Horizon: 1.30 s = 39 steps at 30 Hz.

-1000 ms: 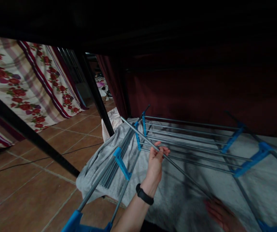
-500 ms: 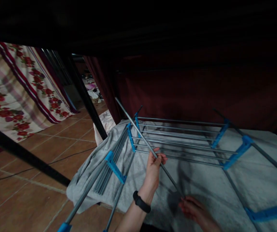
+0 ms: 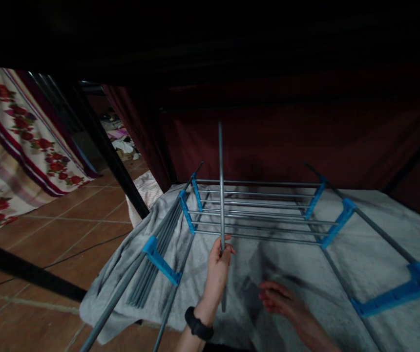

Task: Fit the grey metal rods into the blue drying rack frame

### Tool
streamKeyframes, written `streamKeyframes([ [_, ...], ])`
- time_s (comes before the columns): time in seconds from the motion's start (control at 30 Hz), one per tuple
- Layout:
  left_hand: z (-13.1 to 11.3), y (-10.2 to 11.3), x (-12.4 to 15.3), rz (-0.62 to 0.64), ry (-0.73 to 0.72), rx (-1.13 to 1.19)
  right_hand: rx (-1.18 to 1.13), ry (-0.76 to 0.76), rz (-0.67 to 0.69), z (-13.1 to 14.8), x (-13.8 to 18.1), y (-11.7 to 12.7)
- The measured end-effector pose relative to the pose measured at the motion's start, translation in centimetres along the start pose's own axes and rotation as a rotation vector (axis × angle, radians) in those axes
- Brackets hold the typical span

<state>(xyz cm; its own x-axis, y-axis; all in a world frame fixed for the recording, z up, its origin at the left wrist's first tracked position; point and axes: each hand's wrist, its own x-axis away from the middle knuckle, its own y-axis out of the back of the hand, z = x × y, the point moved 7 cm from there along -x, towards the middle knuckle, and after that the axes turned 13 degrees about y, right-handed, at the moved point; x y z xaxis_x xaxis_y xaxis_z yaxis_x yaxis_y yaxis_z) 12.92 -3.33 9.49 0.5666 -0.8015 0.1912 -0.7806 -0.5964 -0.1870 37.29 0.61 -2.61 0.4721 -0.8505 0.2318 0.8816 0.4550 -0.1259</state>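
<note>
The thin grey rod is a plain, straight metal tube with a dull finish. It stands almost upright, its top end toward 12 o'clock and its lower end toward 6 o'clock, low over the grey cloth; whether it touches the cloth cannot be told. The left hand has its fingers wrapped round the rod's lower third. The rod crosses in front of the drying rack, which lies flat on the cloth. The cloth is rumpled and spread wide. The right hand rests on it, loose, at 4 o'clock from the rod's lower end.
</note>
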Motion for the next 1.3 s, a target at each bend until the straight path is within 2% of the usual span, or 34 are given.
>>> streamKeyframes([
  [0.2, -0.3, 1.7, 0.1, -0.074, -0.063, -0.185, -0.054, 0.114, -0.118, 4.8, -1.7, 3.0],
  [0.4, 1.3, 3.1, 0.6, -0.126, -0.092, -0.343, -0.116, 0.189, -0.191, 7.7, -2.7, 4.1],
  [0.53, 2.6, 4.5, 1.1, -0.176, -0.101, -0.506, -0.188, 0.199, -0.219, 8.9, -3.4, 4.2],
  [0.7, 3.7, 5.5, 1.2, -0.175, -0.089, -0.627, -0.252, 0.252, -0.277, 10.0, -4.3, 4.7],
  [0.97, 4.2, 6.1, 0.2, -0.168, -0.215, -0.717, -0.402, 0.375, -0.447, 11.5, -5.8, 6.9],
  [1.3, 5.0, 6.0, -0.6, -0.131, -0.333, -0.815, -0.457, 0.433, -0.525, 13.1, -6.0, 9.2],
])
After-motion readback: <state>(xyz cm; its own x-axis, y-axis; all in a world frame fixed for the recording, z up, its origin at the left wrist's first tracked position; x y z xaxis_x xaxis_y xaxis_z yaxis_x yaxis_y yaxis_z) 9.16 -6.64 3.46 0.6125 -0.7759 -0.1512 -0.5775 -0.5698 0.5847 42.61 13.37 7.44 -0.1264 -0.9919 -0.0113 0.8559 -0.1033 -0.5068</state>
